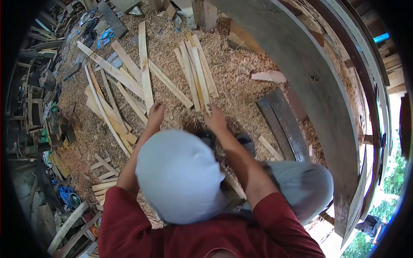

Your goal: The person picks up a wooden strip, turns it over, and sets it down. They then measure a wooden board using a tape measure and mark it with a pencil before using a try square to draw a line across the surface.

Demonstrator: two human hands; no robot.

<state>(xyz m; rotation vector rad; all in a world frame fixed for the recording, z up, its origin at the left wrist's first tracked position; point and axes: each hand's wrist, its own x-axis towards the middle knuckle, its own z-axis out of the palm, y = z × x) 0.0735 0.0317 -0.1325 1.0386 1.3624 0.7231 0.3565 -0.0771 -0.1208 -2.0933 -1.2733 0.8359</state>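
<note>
My left hand [157, 114] has its fingers curled at the near end of a long pale wooden strip [145, 64], which points away from me across other strips. To the right, my right hand [214, 118] pinches the near end of a narrow wooden strip [199, 73] in a small group laid side by side. The fingertips partly hide both strip ends. Left of my left hand, a loose pile of wooden strips [112, 116] lies crossed at various angles on the shavings.
Wood shavings [232, 81] cover the ground. A large curved grey plank [318, 81] rises along the right, beside dark boards [282, 122]. My bent knees [178, 176] fill the near middle. Short offcuts [105, 170] lie at left, near a cluttered edge with blue plastic [66, 195].
</note>
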